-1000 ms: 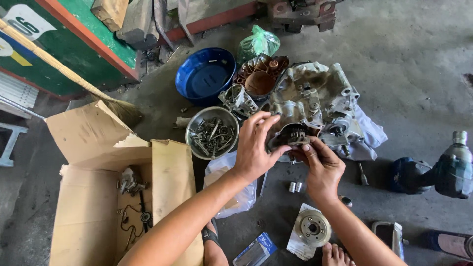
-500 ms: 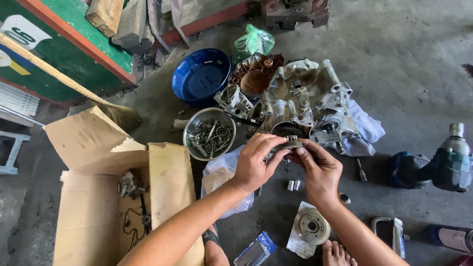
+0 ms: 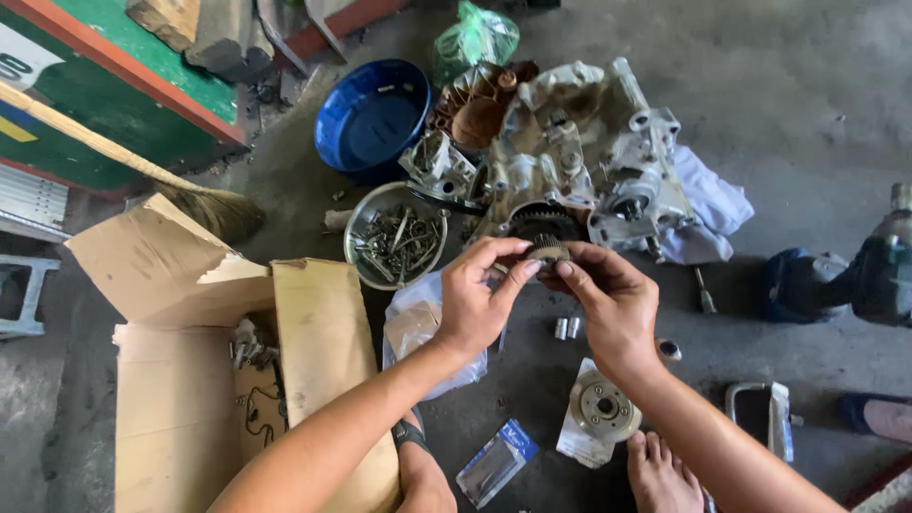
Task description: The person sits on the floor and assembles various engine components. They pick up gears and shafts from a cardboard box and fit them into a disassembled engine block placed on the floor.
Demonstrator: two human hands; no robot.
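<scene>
On the grey concrete floor just before the engine case (image 3: 579, 161), left hand (image 3: 475, 304) and right hand (image 3: 608, 304) both pinching a small gear (image 3: 548, 252), steel bowl of bolts (image 3: 394, 237) left of case, open cardboard box (image 3: 190, 380) further left.

Grey concrete floor (image 3: 817, 104); engine casing (image 3: 589, 161), blue basin (image 3: 370, 119), bolt bowl (image 3: 394, 237), cardboard box (image 3: 190, 380)

Both forearms reached forward from the lower edge of the view and converged just below the engine case (image 3: 579, 161). The left hand (image 3: 475, 299) was held knuckles up, thumb and forefinger stretched toward the right. The right hand (image 3: 608, 304) mirrored it, fingertips (image 3: 562, 270) meeting the left's. Between them they pinched a small gear (image 3: 548, 252), just in front of that case. Both wrists were bent slightly inward.
</scene>
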